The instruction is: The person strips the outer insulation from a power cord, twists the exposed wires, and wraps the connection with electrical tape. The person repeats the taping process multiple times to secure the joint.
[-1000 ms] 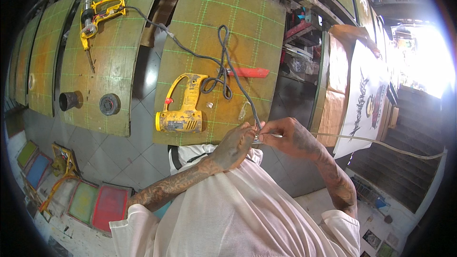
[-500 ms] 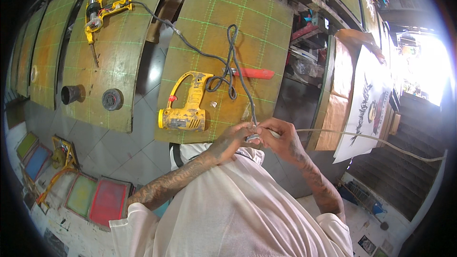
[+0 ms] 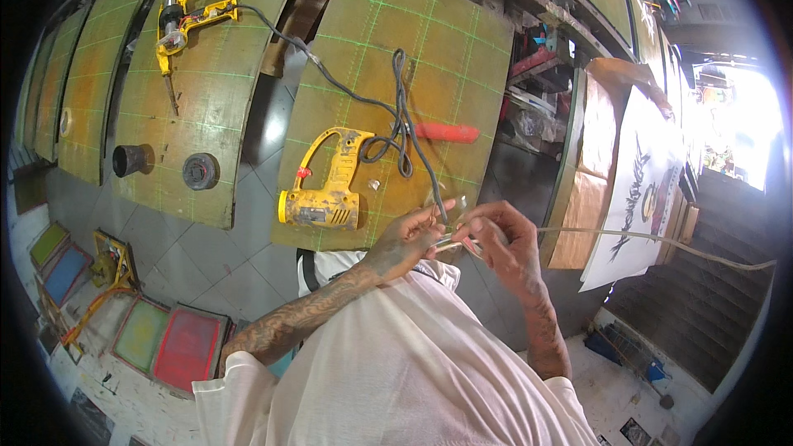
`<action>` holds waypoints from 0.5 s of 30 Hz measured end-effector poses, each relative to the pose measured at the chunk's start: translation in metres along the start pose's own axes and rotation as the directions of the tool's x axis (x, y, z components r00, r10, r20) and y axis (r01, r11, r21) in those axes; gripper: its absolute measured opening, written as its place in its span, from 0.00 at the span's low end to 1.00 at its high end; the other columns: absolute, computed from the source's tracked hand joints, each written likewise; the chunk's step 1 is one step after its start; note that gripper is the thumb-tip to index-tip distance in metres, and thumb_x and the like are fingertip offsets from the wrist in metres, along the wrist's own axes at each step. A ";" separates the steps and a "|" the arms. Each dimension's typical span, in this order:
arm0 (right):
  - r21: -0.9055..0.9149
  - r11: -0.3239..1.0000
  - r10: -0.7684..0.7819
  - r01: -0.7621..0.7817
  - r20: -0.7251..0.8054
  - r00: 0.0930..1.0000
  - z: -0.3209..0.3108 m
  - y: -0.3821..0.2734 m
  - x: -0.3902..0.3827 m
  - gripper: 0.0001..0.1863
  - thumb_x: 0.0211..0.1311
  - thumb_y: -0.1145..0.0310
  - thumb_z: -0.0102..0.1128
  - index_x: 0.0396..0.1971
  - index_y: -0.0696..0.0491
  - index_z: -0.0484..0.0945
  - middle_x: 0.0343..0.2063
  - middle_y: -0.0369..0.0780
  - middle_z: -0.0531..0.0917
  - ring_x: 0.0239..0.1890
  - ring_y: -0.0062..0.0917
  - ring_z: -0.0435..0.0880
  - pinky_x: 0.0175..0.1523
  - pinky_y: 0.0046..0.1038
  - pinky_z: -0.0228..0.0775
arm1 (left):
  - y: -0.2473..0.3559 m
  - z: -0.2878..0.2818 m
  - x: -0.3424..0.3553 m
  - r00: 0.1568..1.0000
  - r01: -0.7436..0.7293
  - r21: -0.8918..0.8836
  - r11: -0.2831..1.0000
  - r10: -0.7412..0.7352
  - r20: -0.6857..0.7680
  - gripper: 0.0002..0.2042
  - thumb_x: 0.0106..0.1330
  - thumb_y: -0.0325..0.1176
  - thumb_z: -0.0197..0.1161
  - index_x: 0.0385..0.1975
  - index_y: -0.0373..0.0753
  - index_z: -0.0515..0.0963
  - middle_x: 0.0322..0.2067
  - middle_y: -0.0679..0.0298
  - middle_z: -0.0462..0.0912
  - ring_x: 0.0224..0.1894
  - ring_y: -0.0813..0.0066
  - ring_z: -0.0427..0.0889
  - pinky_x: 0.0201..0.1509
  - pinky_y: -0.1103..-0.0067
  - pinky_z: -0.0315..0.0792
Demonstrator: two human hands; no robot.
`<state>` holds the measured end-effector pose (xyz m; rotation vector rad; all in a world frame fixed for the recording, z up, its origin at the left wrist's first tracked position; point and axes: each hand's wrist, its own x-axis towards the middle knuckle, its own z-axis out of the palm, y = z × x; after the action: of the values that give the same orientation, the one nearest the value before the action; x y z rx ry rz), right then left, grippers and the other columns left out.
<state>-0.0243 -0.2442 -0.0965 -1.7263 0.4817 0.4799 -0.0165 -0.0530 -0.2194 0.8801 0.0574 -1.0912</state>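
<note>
Close in front of my shirt, my left hand (image 3: 408,241) and my right hand (image 3: 505,244) work almost fingertip to fingertip. The end of a dark grey cable (image 3: 426,169) comes down to the fingers of my left hand, which pinch it. From the right, a pale cable (image 3: 607,232) runs into my right hand, whose fingers are bent round it. Thin pale strands (image 3: 447,243) show between the hands; their exact join is hidden. On the board just ahead lie a yellow heat gun housing half (image 3: 320,205) and a red strip-like piece (image 3: 446,132).
On the board to the left lie the opened yellow tool half with its heating parts (image 3: 172,37), a dark cup-shaped piece (image 3: 128,160) and a round black part (image 3: 200,171). A printed white sheet (image 3: 632,190) hangs at right. Coloured screen frames (image 3: 188,347) stand lower left.
My right hand has shifted slightly right and its fingers are raised. The gap between my hands has widened, showing more of the pale strands. The view has moved slightly.
</note>
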 end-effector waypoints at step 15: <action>-0.243 0.925 -0.275 0.291 0.100 0.956 0.029 0.017 -0.005 0.07 0.75 0.70 0.62 0.44 0.57 0.82 0.36 0.42 0.91 0.36 0.25 0.92 0.42 0.26 0.81 | 0.021 0.000 -0.007 0.988 -0.040 0.126 0.991 0.020 0.154 0.48 0.73 0.43 0.68 0.82 0.47 0.39 0.78 0.62 0.52 0.66 0.77 0.68 0.73 0.74 0.67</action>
<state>-0.0395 -0.2189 -0.1134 -1.9833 0.1205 0.3993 -0.0040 -0.0444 -0.2038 0.9071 -0.1543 -1.1402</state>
